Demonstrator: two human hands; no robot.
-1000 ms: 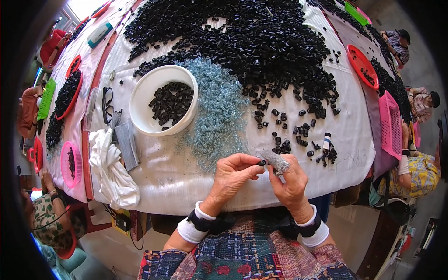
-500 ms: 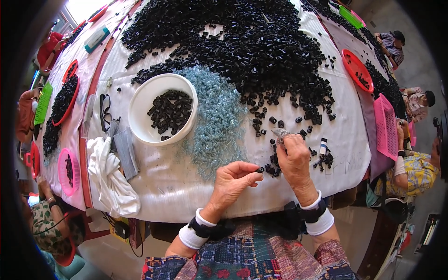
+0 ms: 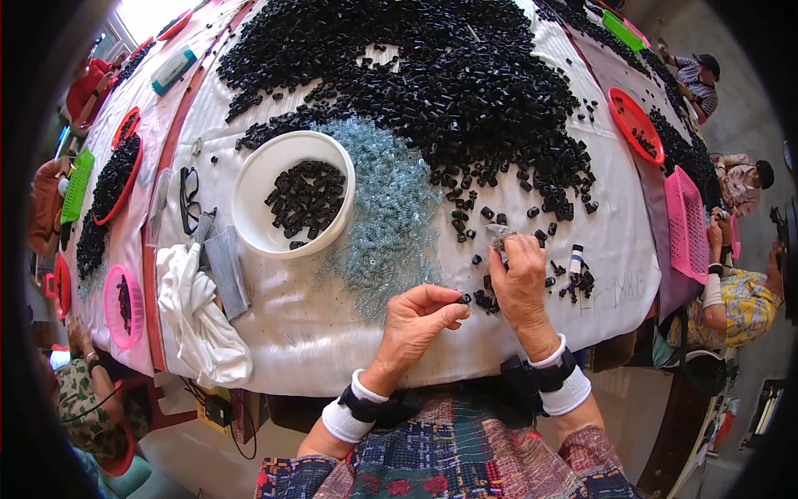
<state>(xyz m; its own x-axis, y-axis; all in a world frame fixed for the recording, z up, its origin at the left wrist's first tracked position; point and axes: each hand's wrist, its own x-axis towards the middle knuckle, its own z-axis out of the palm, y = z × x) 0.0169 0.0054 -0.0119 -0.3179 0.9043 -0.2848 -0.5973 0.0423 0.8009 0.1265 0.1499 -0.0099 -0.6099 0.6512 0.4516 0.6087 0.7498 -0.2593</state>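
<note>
My left hand (image 3: 413, 326) is closed in a pinch, with a small black plastic part (image 3: 465, 299) at its fingertips. To its right, my right hand (image 3: 523, 283) curls around a greyish, see-through thing (image 3: 499, 230) that sticks out past the fingers; its exact kind is hard to make out. Loose black parts (image 3: 485, 301) lie between and below the hands. A heap of small clear bluish rings (image 3: 386, 224) spreads left of my hands. Beside that heap stands a white bowl (image 3: 246, 218) holding several black parts.
A large pile of black parts (image 3: 432, 91) covers the far table. A small white tube with a dark band (image 3: 576, 259) stands right of my hand. Eyeglasses (image 3: 189, 200) and white cloth (image 3: 195, 312) lie left. Other people work around pink (image 3: 687, 224) and red trays (image 3: 637, 129).
My right hand has shifted very slightly, its fingers and the greyish thing a little higher. My left hand stays almost still with the black part. The whole view has moved slightly.
</note>
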